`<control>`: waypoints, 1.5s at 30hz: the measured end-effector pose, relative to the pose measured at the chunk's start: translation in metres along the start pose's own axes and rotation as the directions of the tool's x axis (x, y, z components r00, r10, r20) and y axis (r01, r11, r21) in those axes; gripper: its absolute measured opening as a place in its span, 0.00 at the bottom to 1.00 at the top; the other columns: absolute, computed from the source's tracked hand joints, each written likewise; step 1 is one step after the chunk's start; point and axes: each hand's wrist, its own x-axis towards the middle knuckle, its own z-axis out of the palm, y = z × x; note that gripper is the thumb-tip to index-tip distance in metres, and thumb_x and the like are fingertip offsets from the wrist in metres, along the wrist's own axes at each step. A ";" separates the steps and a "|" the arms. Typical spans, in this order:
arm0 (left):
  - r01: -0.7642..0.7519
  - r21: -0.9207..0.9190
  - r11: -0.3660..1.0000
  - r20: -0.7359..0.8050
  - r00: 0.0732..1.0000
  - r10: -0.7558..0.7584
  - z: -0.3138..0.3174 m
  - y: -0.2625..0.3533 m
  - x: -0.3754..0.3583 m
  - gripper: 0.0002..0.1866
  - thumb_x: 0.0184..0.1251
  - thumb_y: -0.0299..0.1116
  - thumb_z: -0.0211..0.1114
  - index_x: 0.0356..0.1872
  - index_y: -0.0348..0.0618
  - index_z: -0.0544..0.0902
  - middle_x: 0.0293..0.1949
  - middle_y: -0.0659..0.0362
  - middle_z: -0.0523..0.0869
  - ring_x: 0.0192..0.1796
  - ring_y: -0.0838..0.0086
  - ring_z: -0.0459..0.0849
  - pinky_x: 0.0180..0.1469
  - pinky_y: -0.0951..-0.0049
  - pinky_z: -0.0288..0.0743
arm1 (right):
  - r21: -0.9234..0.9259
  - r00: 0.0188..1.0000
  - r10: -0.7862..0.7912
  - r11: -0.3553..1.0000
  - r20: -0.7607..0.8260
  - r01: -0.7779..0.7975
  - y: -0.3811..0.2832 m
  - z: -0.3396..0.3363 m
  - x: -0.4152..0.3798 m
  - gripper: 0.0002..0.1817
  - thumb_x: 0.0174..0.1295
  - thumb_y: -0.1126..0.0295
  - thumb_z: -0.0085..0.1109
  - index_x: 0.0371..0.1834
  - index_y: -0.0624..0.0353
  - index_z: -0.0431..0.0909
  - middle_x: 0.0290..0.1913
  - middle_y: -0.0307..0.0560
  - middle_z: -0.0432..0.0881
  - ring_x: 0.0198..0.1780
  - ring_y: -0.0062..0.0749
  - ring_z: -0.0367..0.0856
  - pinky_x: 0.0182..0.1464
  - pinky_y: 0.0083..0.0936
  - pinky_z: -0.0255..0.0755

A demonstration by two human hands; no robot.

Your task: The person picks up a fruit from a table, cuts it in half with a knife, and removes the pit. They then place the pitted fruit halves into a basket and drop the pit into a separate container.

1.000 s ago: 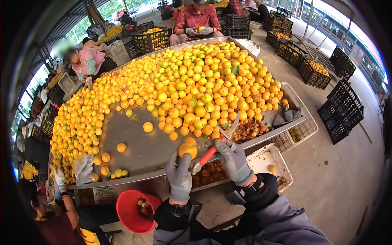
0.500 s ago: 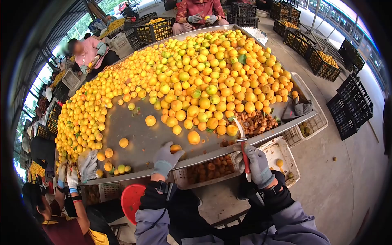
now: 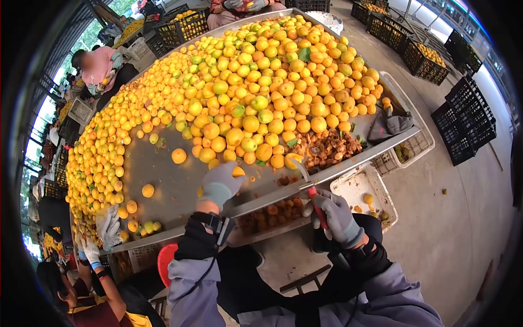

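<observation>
My left hand [image 3: 222, 182], in a grey glove, is over the metal table [image 3: 169, 188] with its fingers round an orange fruit [image 3: 238, 171]. My right hand [image 3: 336, 215], also gloved, is wrapped round the red handle of a curved-blade tool [image 3: 301, 173] at the table's front edge. The blade points up and left, beside the heap of yellow-orange fruit [image 3: 261, 103]. Just right of the blade lies a pile of brown scraps [image 3: 333, 150]. A lone fruit [image 3: 178, 156] sits on the metal left of my left hand.
A white crate [image 3: 388, 204] holding a few fruits stands below the table's right front. Dark cloth [image 3: 389, 128] lies at the right corner. A co-worker's gloved hands [image 3: 90, 250] are at the left edge. Black crates [image 3: 466, 122] stand right. A red bucket [image 3: 166, 264] is below.
My left hand has moved up towards the heap, and a fruit is now in its fingers. My right hand and the tool have shifted slightly left and down. The whole view has shifted.
</observation>
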 end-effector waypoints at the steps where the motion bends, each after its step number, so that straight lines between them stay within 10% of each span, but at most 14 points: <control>1: 0.006 0.007 1.000 0.026 1.000 -0.007 -0.004 0.002 0.001 0.27 0.56 0.52 0.65 0.54 0.49 0.82 0.43 0.51 0.87 0.48 0.54 0.85 0.50 0.56 0.78 | -0.017 0.999 0.026 1.000 0.020 -0.025 -0.009 -0.001 -0.006 0.18 0.71 0.65 0.46 0.56 0.65 0.75 0.33 0.43 0.84 0.20 0.18 0.74 0.14 0.15 0.62; 6: 0.046 0.046 0.998 0.005 0.999 -0.046 -0.011 0.011 -0.007 0.25 0.55 0.51 0.64 0.49 0.45 0.83 0.38 0.49 0.88 0.45 0.52 0.86 0.47 0.56 0.78 | 0.011 1.000 -0.019 1.000 0.000 0.019 -0.010 -0.012 -0.024 0.19 0.72 0.64 0.44 0.56 0.66 0.76 0.33 0.43 0.84 0.21 0.18 0.74 0.16 0.13 0.62; 12: -0.026 -0.512 0.859 -0.266 0.955 -0.129 -0.022 0.020 -0.044 0.25 0.55 0.49 0.71 0.46 0.38 0.84 0.32 0.55 0.88 0.34 0.65 0.88 0.37 0.67 0.79 | -0.023 0.997 -0.074 0.997 -0.011 0.073 -0.024 -0.029 -0.058 0.19 0.72 0.65 0.43 0.56 0.67 0.76 0.33 0.43 0.84 0.22 0.18 0.75 0.16 0.12 0.64; 15: 0.123 -0.992 -0.005 0.120 0.964 -0.237 -0.036 0.041 -0.058 0.21 0.66 0.47 0.67 0.51 0.43 0.81 0.37 0.57 0.86 0.33 0.71 0.85 0.32 0.77 0.75 | -0.038 0.989 -0.144 0.989 -0.028 0.143 -0.026 -0.028 -0.063 0.21 0.70 0.64 0.43 0.57 0.67 0.76 0.33 0.43 0.83 0.22 0.18 0.75 0.19 0.12 0.66; 22: 0.124 -0.634 -0.763 0.105 0.992 0.073 -0.015 0.016 -0.042 0.24 0.70 0.54 0.61 0.54 0.45 0.78 0.45 0.58 0.83 0.40 0.71 0.83 0.36 0.72 0.78 | -0.033 0.958 -0.270 0.963 -0.095 0.268 -0.039 -0.028 -0.039 0.23 0.69 0.65 0.39 0.57 0.70 0.76 0.33 0.43 0.83 0.22 0.19 0.74 0.23 0.13 0.69; 31: 0.227 -0.614 -0.756 0.161 0.974 0.161 0.009 0.051 -0.030 0.26 0.71 0.47 0.64 0.61 0.40 0.74 0.58 0.52 0.79 0.60 0.57 0.79 0.53 0.62 0.82 | -0.072 0.905 -0.325 0.945 -0.276 0.318 -0.045 -0.039 -0.003 0.23 0.73 0.62 0.40 0.57 0.68 0.77 0.32 0.42 0.82 0.20 0.17 0.72 0.19 0.12 0.65; 45: 0.266 -0.755 -0.599 0.191 0.964 0.186 0.016 0.127 -0.018 0.27 0.72 0.48 0.60 0.61 0.36 0.73 0.57 0.47 0.81 0.61 0.53 0.79 0.69 0.51 0.68 | -0.171 0.929 -0.335 0.936 -0.160 0.308 -0.037 -0.046 0.003 0.19 0.75 0.65 0.43 0.60 0.62 0.77 0.30 0.37 0.83 0.20 0.12 0.71 0.21 0.11 0.64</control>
